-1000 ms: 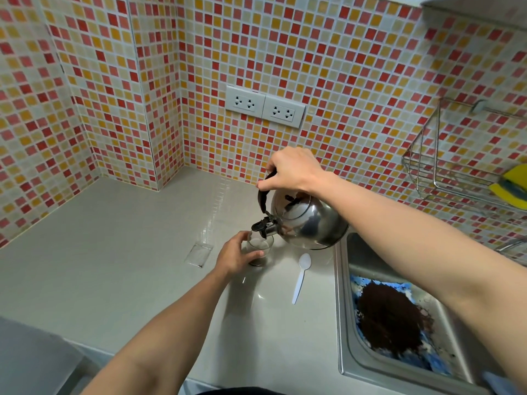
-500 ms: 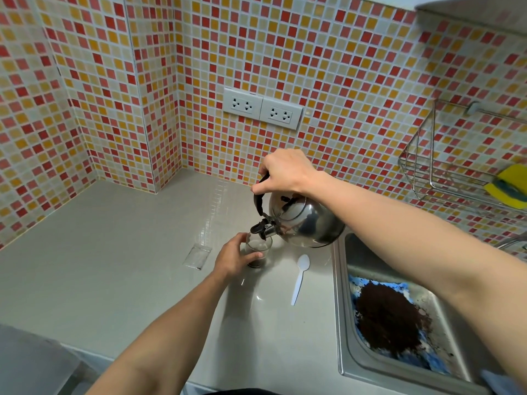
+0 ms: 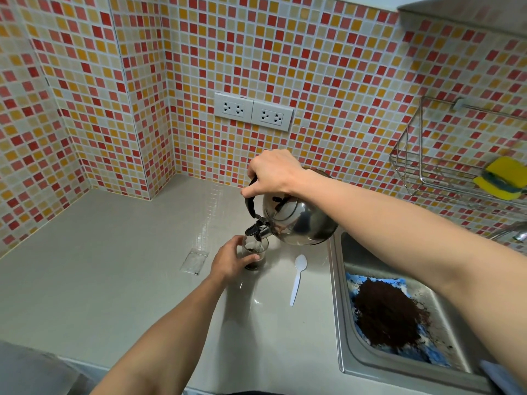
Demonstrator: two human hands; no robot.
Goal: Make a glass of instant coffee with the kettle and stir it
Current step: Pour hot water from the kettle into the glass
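Observation:
A shiny steel kettle [image 3: 299, 223] with a black handle hangs tilted over the grey counter, its spout down over a small clear glass [image 3: 256, 256]. My right hand [image 3: 273, 172] grips the kettle's handle from above. Water runs from the spout into the glass, which holds dark coffee at the bottom. My left hand [image 3: 232, 259] wraps the glass from the left and steadies it on the counter. A white plastic spoon [image 3: 298, 276] lies on the counter just right of the glass.
An empty clear sachet [image 3: 194, 261] lies left of the glass. A steel sink [image 3: 342, 323] at the right holds a heap of dark grounds on blue cloth [image 3: 385, 312]. A wire rack [image 3: 433, 166] with a yellow sponge [image 3: 502, 178] hangs on the tiled wall. Two sockets [image 3: 253, 112] sit above.
The kettle has tipped a little further over the glass and water now streams in. My left hand stays on the glass.

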